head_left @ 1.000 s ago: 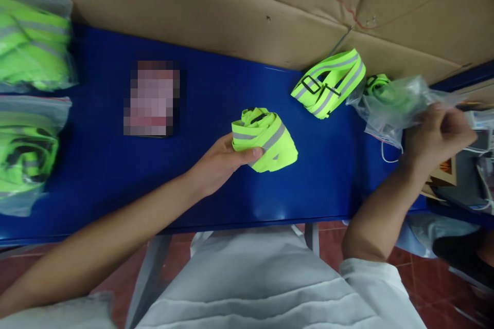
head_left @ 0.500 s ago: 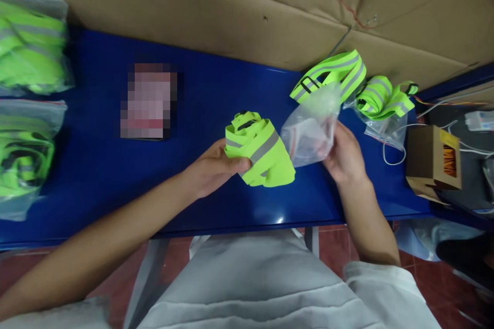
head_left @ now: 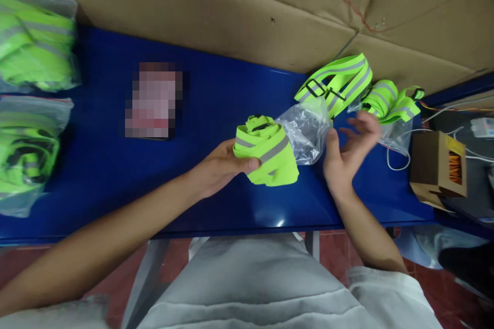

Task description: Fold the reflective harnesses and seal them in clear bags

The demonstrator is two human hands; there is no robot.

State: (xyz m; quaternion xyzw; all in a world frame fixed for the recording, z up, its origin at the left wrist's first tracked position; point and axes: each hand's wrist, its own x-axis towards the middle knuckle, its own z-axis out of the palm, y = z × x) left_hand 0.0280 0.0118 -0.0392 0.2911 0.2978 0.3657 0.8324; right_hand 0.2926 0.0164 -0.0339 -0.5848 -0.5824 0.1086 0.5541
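My left hand (head_left: 227,167) grips a rolled-up neon yellow-green reflective strap (head_left: 272,151) with a grey stripe, thumb on top, held over the table. My right hand (head_left: 349,157) is open, fingers spread and slightly blurred, with nothing in it. Between the strap bundle and my right hand is a clear plastic bag (head_left: 309,131); its left end is hidden behind the bundle. Just beyond the bag lies a looser reflective strap (head_left: 335,82) with black buckles. Another coiled strap (head_left: 386,100) rests on a clear bag beyond my right hand.
Bagged reflective straps (head_left: 36,46) and a second such bag (head_left: 29,149) lie at the left of the blue table (head_left: 200,87). A pixelated object (head_left: 152,100) lies nearer the middle. A cardboard box (head_left: 436,164) and white cables stand right. A cardboard-covered wall (head_left: 231,15) runs behind.
My right hand has let go of the clear plastic bag, opened and moved a little right. My left hand still holds the rolled strap. The view has shifted slightly.
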